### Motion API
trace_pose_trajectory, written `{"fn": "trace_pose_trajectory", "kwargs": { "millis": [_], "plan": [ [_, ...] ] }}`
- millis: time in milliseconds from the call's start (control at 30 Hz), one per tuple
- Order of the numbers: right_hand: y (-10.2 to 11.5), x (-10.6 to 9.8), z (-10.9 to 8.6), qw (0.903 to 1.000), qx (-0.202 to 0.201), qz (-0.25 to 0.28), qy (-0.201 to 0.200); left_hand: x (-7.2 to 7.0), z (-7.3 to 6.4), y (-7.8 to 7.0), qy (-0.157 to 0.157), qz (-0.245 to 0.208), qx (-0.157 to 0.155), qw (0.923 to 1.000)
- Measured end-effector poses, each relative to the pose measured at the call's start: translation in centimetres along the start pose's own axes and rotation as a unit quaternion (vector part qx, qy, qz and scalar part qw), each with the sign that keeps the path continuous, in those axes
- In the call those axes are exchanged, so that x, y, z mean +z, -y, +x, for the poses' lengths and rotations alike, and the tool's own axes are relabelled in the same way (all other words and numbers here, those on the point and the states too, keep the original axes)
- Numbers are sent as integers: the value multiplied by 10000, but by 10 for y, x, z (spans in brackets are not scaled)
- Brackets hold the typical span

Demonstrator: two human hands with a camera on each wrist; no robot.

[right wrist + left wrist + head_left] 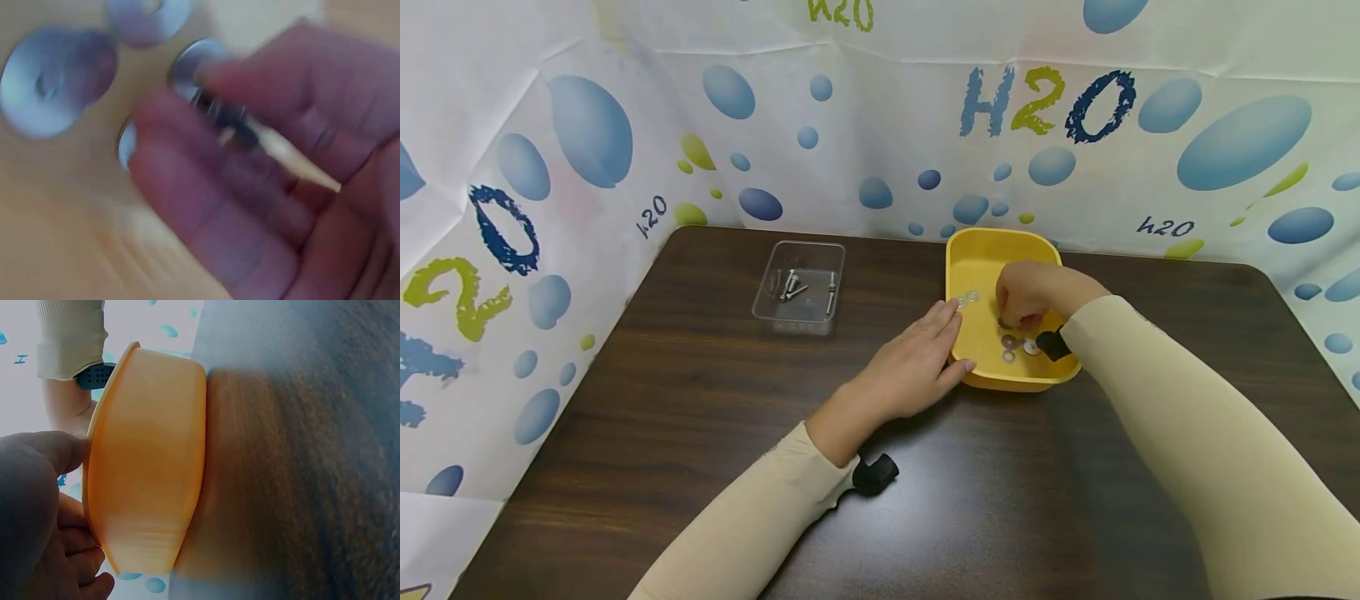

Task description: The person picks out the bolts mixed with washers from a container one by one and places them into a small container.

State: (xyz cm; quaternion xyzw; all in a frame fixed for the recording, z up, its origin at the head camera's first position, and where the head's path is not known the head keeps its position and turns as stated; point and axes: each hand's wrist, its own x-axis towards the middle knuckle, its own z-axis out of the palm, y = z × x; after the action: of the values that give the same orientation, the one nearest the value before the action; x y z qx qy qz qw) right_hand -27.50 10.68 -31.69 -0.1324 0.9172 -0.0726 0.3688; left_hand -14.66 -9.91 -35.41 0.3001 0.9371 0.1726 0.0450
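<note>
A yellow plastic basin (1000, 382) stands at the back right of the table, with several flat metal washers (1008, 357) scattered on its floor. My left hand (917, 367) rests on the basin's near left rim, its fingers fairly straight; in the left wrist view the thumb touches the rim. Inside the basin, my right hand (1026, 296) has its fingers curled. The right wrist view shows that hand pinching a small dark metal piece (234, 122), blurred and partly hidden by the fingers. A washer (187, 69) shows right by the fingertips, and larger washers (56, 81) lie beside it.
A clear plastic box (805, 321) holding several metal bolts (792, 286) sits to the left of the basin. Both stand on a dark wooden table (700, 400). Behind the table hangs a white sheet (895, 108) patterned with blue drops.
</note>
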Motion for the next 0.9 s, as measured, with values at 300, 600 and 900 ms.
{"fn": "trace_pose_trajectory", "kwargs": {
  "millis": [300, 600, 900],
  "plan": [
    [5, 2, 5, 9938, -701, 830, 220, 0, 1, 0, 24, -45, -26, 10000],
    [12, 2, 5, 9966, -726, 238, -307, 0, 1, 1, 52, -55, -39, 10000],
    [17, 2, 8, 9947, -803, -242, -595, -1, 2, 0, 55, -48, -48, 10000]
  ]
}}
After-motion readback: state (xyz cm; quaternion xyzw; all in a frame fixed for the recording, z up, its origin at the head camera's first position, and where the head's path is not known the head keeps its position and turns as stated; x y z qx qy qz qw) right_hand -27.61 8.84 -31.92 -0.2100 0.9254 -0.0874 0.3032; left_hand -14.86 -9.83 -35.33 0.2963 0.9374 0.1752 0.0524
